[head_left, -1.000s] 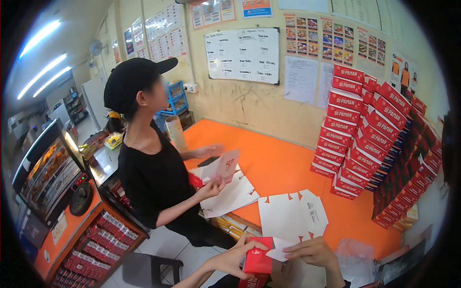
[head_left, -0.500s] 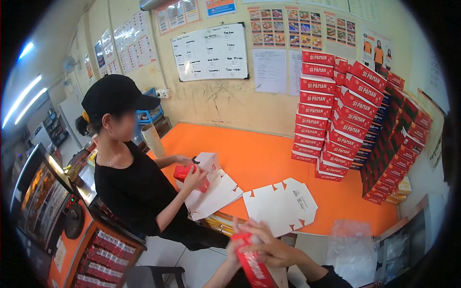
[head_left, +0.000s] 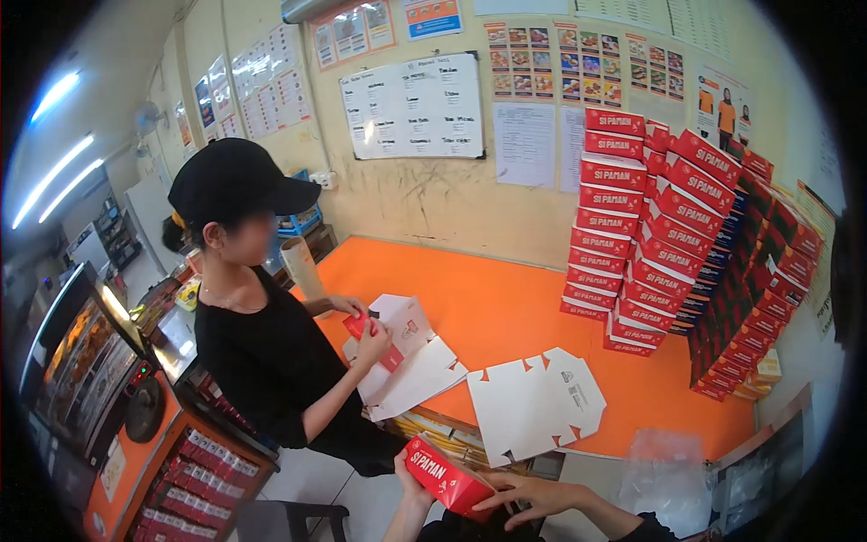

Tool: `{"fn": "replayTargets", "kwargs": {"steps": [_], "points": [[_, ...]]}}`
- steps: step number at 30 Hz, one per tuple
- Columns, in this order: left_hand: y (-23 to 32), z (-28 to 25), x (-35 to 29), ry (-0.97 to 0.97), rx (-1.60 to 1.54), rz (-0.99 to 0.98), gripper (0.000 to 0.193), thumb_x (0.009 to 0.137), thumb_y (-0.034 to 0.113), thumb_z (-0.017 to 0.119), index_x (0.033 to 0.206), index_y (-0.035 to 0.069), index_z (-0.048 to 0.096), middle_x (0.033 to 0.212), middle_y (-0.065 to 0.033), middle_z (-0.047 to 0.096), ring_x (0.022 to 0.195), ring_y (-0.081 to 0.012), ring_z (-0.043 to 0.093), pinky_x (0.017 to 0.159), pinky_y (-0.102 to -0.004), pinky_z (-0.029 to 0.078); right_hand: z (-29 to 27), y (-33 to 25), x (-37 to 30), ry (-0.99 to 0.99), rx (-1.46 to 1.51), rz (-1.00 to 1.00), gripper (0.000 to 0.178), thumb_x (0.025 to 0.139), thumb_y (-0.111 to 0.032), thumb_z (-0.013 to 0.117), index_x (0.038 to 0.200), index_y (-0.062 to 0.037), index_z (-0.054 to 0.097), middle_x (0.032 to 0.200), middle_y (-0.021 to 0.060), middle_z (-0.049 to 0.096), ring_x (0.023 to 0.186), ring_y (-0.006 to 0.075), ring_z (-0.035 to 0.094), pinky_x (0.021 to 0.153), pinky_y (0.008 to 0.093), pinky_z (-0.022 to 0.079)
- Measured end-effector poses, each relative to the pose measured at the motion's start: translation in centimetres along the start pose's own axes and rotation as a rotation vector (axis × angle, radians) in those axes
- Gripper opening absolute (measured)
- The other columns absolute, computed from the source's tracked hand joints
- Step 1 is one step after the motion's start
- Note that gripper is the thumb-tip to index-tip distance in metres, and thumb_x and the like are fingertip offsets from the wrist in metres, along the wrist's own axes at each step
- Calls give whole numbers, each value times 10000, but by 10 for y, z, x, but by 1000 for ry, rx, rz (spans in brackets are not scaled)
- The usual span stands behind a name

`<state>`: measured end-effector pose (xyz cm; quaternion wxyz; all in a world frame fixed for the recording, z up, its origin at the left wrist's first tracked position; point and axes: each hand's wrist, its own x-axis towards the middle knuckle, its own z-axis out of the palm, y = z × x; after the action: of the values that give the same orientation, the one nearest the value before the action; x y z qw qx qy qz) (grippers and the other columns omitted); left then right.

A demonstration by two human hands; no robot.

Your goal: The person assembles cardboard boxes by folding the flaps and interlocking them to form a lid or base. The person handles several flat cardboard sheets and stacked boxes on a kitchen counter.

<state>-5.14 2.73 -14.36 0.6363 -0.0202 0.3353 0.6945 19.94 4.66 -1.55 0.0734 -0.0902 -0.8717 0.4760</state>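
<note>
A red cardboard box [head_left: 444, 477] with white lettering is held low in front of me, tilted, at the near side of the table. My left hand [head_left: 412, 481] is closed on its left end, the palm partly hidden behind it. My right hand [head_left: 531, 495] grips the box's right end, with fingers on the corner there. Just beyond the box, an unfolded white carton sheet [head_left: 533, 406] with notched edges and small red tabs lies on the orange table [head_left: 452, 280]. Its front corner reaches over the table's near edge.
At the left a co-worker [head_left: 271, 343] in black folds a red-and-white carton [head_left: 402, 330] over more flat sheets. Tall stacks of red boxes [head_left: 603, 221] stand at the back right. Clear plastic bags [head_left: 664, 479] hang at the near right; a dark stool [head_left: 293, 519] stands below left.
The box has turned in my hands, so its lettered red side now faces up toward me. My right hand has moved from across its top to its right end. The view has shifted slightly.
</note>
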Motion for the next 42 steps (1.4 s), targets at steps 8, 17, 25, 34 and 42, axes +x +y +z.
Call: {"fn": "replayTargets", "kwargs": {"steps": [8, 17, 25, 34, 42], "points": [[-8, -14, -28, 130, -64, -35, 533, 786, 516, 478, 1131, 114, 543, 1073, -103, 607, 988, -295, 576, 894, -477, 454, 9, 1, 20, -102, -15, 187, 571, 756, -310, 721, 1278, -252, 495, 1333, 151, 356, 1188, 283, 438, 932, 357, 427], [-23, -2, -59, 200, -12, -46, 635, 771, 562, 440, 1223, 119, 484, 1170, -112, 562, 1097, -301, 523, 975, -498, 377, 35, 19, 23, 165, -283, 78, 328, 759, -290, 692, 1052, -191, 582, 1021, 90, 510, 827, 270, 618, 659, 333, 527], [-8, 45, -103, -126, -43, -391, 739, 766, 549, 387, 1367, 123, 327, 1364, -125, 407, 1241, -316, 407, 1036, -534, 270, 32, 14, 27, 596, -238, 129, 428, 684, -300, 782, 959, -58, 560, 836, 101, 556, 705, 192, 629, 572, 290, 520], [-11, 75, -93, -41, -92, -252, 767, 732, 585, 397, 1340, 118, 372, 1307, -126, 456, 1194, -307, 437, 1003, -491, 306, 39, -4, 55, 794, -129, 133, 459, 744, -348, 729, 1117, -103, 620, 660, 64, 584, 553, 188, 573, 529, 303, 459], [-40, 33, -97, -323, 312, -309, 575, 857, 193, 536, 1361, 69, 290, 1123, -51, 518, 1021, -142, 519, 887, -318, 432, 17, 13, 49, 882, -173, 82, 495, 792, -377, 636, 1181, -96, 515, 866, 123, 504, 790, 255, 525, 746, 360, 446]]}}
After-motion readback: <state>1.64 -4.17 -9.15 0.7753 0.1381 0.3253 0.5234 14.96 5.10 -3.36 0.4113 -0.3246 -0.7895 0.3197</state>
